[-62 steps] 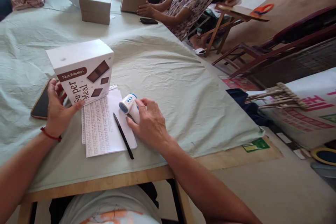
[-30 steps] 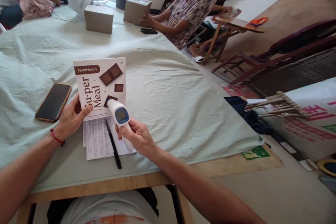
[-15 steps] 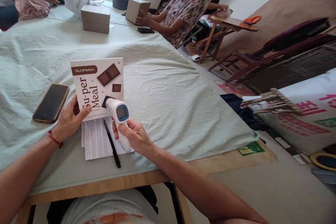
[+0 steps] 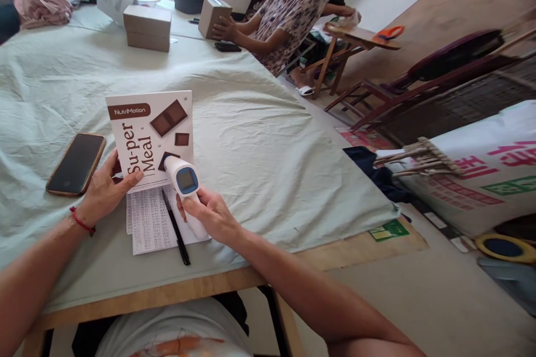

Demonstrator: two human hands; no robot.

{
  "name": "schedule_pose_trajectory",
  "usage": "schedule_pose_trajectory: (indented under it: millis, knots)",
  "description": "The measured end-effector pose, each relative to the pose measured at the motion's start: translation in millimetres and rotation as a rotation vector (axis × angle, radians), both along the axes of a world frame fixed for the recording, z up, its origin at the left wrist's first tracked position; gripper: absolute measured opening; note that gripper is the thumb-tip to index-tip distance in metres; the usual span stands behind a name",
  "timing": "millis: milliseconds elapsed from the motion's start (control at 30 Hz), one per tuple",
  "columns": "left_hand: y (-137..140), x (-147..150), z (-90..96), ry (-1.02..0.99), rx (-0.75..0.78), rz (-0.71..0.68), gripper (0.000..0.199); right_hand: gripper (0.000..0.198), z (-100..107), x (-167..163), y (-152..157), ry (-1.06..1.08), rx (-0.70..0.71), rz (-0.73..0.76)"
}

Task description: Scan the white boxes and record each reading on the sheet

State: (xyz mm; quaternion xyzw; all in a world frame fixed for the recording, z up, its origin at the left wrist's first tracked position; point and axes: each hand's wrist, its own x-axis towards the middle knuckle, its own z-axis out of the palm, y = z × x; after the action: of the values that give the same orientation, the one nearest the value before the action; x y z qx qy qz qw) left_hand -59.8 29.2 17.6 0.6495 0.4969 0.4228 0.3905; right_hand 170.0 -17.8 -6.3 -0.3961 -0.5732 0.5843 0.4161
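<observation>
We look down at our own two bare hands over a desk (image 4: 125,290) draped in a pale green cloth (image 4: 259,139). Left of centre in the frame, our left hand (image 4: 104,189) props a white box (image 4: 151,136) upright on its lower edge, printed "NutriMotion Su-per Meal" with brown chocolate squares. The thumb presses across the lower left corner of its face, and the fingers curl behind it. Just right of that, near the centre, our right hand (image 4: 209,215) is wrapped around the handle of a white and blue handheld thermometer (image 4: 182,178). Its small screen faces us, and its head points up and left at the lower right part of the box face, very close to it; we cannot tell whether they touch.

Beneath both hands lie sheets of paper (image 4: 151,220) covered in dense handwriting, with a black pen (image 4: 176,234) resting on them, just left of the right hand. A dark phone (image 4: 76,163) in a tan case lies flat on the cloth, to the left of the left hand.

At the top of the frame, another person (image 4: 288,17) sits at the far side of the desk with a hand on a brown cardboard box (image 4: 213,15). A second cardboard box (image 4: 146,28) sits to its left.
</observation>
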Motion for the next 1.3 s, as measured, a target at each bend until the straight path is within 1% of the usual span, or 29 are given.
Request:
schedule_pose_trajectory:
  millis: [167, 267, 400, 500, 633, 733, 933, 1000, 1133, 1233, 1300]
  knots:
    - [2.9, -1.2, -2.4, -0.105, -0.117, -0.009, 0.053, 0.042, -1.2, 1.9, 1.3, 0.068, -0.011, 0.073]
    - [3.5, -2.1, -4.3, -0.154, -0.19, 0.004, 0.055, 0.044, -1.9, 1.5, 1.6, 0.125, -0.061, 0.097]
    - [3.8, -1.7, -6.5, -0.211, -0.191, 0.04, 0.055, 0.046, -2.5, 1.3, 1.0, 0.215, -0.13, 0.112]
    - [4.2, -1.4, -8.9, -0.274, -0.211, 0.06, 0.055, 0.045, -2.6, 3.4, -0.8, 0.247, -0.101, 0.037]
    - [3.8, -3.3, -10.5, -0.321, -0.242, 0.115, 0.063, 0.043, -2.0, 9.3, -3.5, 0.238, -0.049, -0.1]
    - [4.5, -6.0, -9.9, -0.325, -0.202, 0.14, 0.067, 0.039, -1.1, 13.1, -4.1, 0.221, -0.019, -0.145]
    - [12.5, -12.4, -11.1, -0.27, -0.037, 0.221, 0.067, 0.038, 0.6, 15.0, -3.4, 0.196, 0.011, -0.148]
    - [14.2, -13.5, -12.3, -0.24, -0.004, 0.215, 0.066, 0.038, 0.4, 14.8, -2.7, 0.183, 0.014, -0.146]
    - [15.3, -14.1, -16.3, -0.222, 0.065, 0.162, 0.067, 0.035, -0.4, 15.0, -0.1, 0.137, 0.017, -0.154]
    - [16.3, -15.2, -20.8, -0.248, 0.12, 0.141, 0.068, 0.035, 1.3, 18.0, 2.7, 0.013, 0.001, -0.141]
    - [17.6, -16.8, -23.5, -0.26, 0.149, 0.15, 0.067, 0.037, 4.0, 22.2, 5.1, -0.166, 0.023, -0.142]
